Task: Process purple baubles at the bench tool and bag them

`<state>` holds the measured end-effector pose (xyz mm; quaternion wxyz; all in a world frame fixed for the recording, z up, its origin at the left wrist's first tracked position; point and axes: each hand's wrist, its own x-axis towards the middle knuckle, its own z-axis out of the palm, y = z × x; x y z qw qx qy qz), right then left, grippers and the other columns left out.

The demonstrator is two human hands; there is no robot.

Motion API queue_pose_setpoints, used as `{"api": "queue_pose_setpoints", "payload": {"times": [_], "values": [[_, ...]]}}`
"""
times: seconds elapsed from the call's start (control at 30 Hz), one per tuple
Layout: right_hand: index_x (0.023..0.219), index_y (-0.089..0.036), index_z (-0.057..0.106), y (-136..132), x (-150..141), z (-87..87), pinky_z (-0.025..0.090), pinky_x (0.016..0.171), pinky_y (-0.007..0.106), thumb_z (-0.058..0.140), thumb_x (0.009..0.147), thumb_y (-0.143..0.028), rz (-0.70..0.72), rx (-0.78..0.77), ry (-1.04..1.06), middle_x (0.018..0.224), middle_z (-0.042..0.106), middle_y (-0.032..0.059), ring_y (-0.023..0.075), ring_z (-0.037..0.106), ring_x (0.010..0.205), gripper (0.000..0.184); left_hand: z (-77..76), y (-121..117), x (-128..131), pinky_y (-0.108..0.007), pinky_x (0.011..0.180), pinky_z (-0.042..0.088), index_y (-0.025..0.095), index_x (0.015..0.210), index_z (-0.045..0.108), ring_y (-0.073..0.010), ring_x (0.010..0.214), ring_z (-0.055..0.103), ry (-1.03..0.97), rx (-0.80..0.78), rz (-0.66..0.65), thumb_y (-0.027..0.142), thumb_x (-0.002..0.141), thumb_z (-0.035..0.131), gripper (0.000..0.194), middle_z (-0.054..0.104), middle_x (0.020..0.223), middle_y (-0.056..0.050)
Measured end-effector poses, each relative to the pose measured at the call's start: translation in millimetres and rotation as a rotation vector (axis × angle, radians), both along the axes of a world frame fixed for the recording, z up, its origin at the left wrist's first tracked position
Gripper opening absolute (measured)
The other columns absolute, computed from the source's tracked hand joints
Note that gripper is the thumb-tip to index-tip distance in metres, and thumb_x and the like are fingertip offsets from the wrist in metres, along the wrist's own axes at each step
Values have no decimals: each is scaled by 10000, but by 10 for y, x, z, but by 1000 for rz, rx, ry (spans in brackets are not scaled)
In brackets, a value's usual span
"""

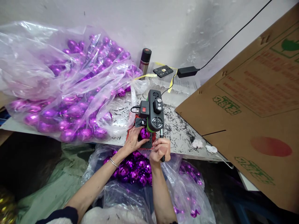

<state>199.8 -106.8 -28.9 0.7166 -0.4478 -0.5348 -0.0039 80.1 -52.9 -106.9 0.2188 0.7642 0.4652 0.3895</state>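
A shiny purple ball (144, 133) sits under the head of a small black bench press machine (155, 109). My left hand (134, 139) is closed around the ball's left side, fingers behind it and thumb in front. With my right hand (160, 148) I grip the machine's black-handled lever (163, 158), fist wrapped round it. The machine has round fan grilles, a side box with a red switch, and a dark base on a red mat (128, 133). In my lap, an open clear plastic bag holds many faceted purple balls (134, 169).
A large clear bag (77, 90) of purple balls covers the left of the table. Behind stand a dark bottle (145, 60), a remote-like keypad (163, 71) and a power adapter (187, 72). A big cardboard box (254, 105) leans at right. Black scraps (177, 133) litter the tabletop.
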Motion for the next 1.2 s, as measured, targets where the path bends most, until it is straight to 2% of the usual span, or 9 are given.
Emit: {"api": "queue_pose_setpoints", "payload": {"times": [0.3,0.5,0.67,0.87,0.97,1.07,1.13,1.2], "values": [[711,-241,493,29,-2,-44,483,601,330,396,1116,-296,24,42,22,726,528,-30,131,570,616,419,31,-6,-8,-581,1168,504,204,1464,603,-364,1272,699,2,-14,-12,539,961,771,628,753,1310,-159],[711,-247,476,41,5,-68,499,626,353,369,1122,-324,-14,40,-20,727,519,-28,137,564,605,432,11,-5,-8,-566,1136,520,180,1459,609,-365,1256,693,-6,6,-10,567,983,733,626,743,1299,-171],[726,-243,486,56,28,-91,521,664,354,379,1124,-325,6,57,-23,725,527,-31,134,576,617,421,-8,1,-5,-556,1117,528,185,1458,608,-360,1253,693,-5,14,-6,538,980,744,610,744,1295,-168],[717,-232,495,84,53,-168,548,703,350,382,1126,-300,2,102,-158,733,574,-33,125,612,617,431,-18,18,-5,-558,1114,540,180,1440,610,-366,1261,707,-16,22,-9,490,969,763,585,753,1303,-176],[690,-233,477,91,49,-15,516,663,320,402,1119,-271,-9,98,-109,704,561,-35,119,583,603,437,-13,55,5,-572,1125,538,190,1438,610,-367,1258,715,-24,8,-14,495,949,791,605,753,1312,-175],[679,-239,480,76,44,292,437,568,287,445,1103,-234,-12,35,-14,658,529,-39,121,555,586,426,-2,36,3,-589,1137,535,192,1475,577,-370,1281,709,-48,12,-20,490,952,791,639,741,1342,-180],[683,-240,496,52,48,484,431,565,290,462,1104,-240,-5,-42,17,641,517,-43,126,562,593,422,6,-72,-24,-598,1153,530,182,1519,534,-369,1318,694,-61,46,-51,470,984,751,645,720,1387,-197],[681,-236,505,23,57,589,439,581,291,470,1108,-253,4,-91,11,638,520,-42,125,573,607,429,22,-264,-82,-611,1193,503,182,1566,487,-364,1380,662,-44,99,-104,445,1021,698,640,685,1450,-212]]}}
